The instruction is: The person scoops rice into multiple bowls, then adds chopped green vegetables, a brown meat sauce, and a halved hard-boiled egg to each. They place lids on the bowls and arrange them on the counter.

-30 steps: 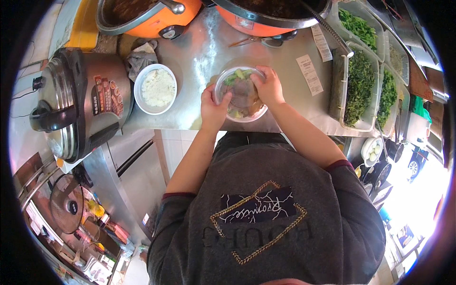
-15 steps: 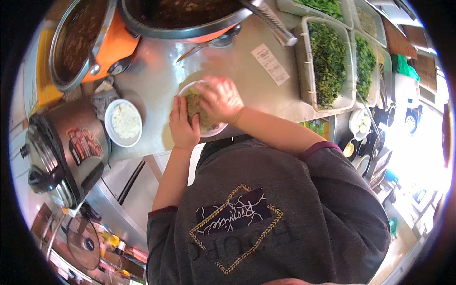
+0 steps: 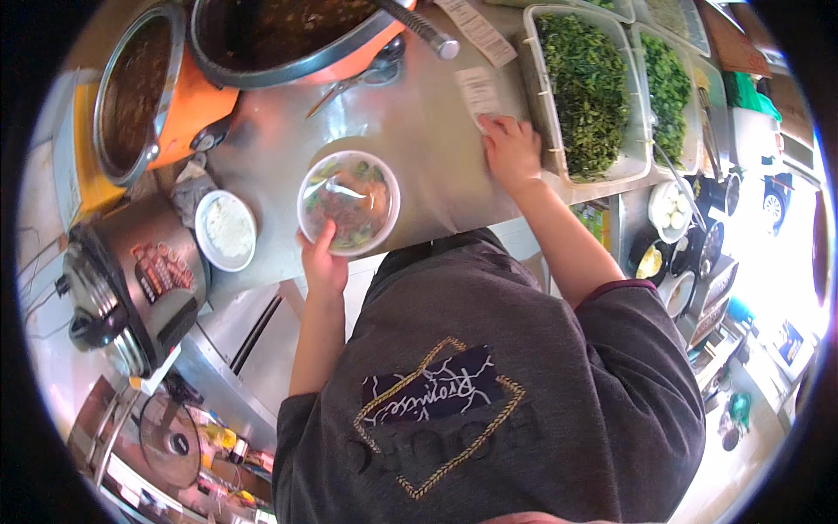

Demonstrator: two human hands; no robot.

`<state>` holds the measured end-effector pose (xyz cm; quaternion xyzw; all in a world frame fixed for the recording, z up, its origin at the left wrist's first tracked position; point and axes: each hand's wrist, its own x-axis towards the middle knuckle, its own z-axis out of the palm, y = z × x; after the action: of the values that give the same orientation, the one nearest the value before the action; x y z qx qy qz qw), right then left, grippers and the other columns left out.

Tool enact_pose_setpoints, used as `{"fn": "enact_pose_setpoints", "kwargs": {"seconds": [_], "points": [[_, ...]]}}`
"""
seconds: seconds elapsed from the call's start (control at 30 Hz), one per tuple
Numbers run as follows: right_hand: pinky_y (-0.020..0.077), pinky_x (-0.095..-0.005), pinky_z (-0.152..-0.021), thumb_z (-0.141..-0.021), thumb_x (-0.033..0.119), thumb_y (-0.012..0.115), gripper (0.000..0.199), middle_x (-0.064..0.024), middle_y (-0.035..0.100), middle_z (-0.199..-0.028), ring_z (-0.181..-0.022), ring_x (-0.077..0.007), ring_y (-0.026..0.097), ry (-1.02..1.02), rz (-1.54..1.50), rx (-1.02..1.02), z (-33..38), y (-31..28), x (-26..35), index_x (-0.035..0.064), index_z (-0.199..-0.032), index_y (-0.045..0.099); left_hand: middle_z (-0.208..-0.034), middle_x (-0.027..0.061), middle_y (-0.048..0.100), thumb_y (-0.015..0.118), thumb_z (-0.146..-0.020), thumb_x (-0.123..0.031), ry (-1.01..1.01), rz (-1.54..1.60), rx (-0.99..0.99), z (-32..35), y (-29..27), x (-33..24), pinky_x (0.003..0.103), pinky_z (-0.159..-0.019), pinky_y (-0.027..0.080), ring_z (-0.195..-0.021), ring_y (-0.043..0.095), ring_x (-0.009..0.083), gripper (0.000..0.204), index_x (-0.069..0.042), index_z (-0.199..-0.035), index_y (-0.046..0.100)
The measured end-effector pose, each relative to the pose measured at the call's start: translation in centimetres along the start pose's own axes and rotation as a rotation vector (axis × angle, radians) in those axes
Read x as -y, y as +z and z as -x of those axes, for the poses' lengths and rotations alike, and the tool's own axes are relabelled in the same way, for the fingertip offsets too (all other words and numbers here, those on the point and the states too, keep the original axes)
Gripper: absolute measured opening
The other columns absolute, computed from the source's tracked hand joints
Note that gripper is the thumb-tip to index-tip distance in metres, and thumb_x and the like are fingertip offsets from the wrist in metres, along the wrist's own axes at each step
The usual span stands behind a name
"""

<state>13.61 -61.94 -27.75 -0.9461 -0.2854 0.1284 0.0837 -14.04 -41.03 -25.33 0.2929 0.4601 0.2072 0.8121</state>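
Observation:
A round white bowl point(image 3: 347, 203) under a clear lid stands near the counter's front edge, with green leaves and brownish-pink food showing through. My left hand point(image 3: 324, 262) grips its near left rim, the thumb on the lid and the other fingers hidden beneath. To the right, my right hand point(image 3: 513, 150) has its fingertips on the near end of a printed paper slip point(image 3: 473, 91), seemingly pinching it. A second paper slip point(image 3: 478, 33) lies just beyond.
Two orange pots point(image 3: 297, 74) of dark broth stand at the back left, scissors point(image 3: 353, 85) before them. A white bowl point(image 3: 226, 230) of white food sits beside a cooker point(image 3: 144, 271). Plastic tubs point(image 3: 543, 96) of chopped greens line the right.
Both hands were pressing on top of the bowl. My right hand has left it and moved right to the paper slip. My left hand has shifted to the bowl's near rim.

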Motion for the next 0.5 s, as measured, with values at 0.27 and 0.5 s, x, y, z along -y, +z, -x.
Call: {"fn": "enact_pose_setpoints", "kwargs": {"seconds": [0.27, 0.5], "points": [[0.0458, -0.0463, -0.093, -0.082, 0.022, 0.066, 0.021, -0.0052, 0.066, -0.103, -0.108, -0.0274, 0.056, -0.742, -0.357, 0.032, 4.7, -3.8, 13.3, 0.0171, -0.102, 0.071, -0.137, 0.011, 0.05, 0.053, -0.097, -0.017, -0.07, 0.126, 0.068, 0.1, 0.6, 1.5, 0.045, -0.108, 0.037, -0.127, 0.047, 0.0277, 0.048, -0.005, -0.141, 0.038], [0.035, -0.0474, -0.108, -0.075, 0.014, 0.077, 0.067, -0.0141, 0.054, -0.123, -0.125, -0.0322, 0.045, -0.178, -0.868, 0.02, 5.5, -1.8, 13.1, 0.0081, -0.134, 0.046, -0.134, 0.0114, 0.051, 0.054, -0.092, -0.001, -0.03, 0.068, -0.021, 2.3, 3.3, 0.9, 0.043, -0.105, 0.041, -0.124, 0.05, 0.0275, 0.052, -0.004, -0.141, 0.036]]}}
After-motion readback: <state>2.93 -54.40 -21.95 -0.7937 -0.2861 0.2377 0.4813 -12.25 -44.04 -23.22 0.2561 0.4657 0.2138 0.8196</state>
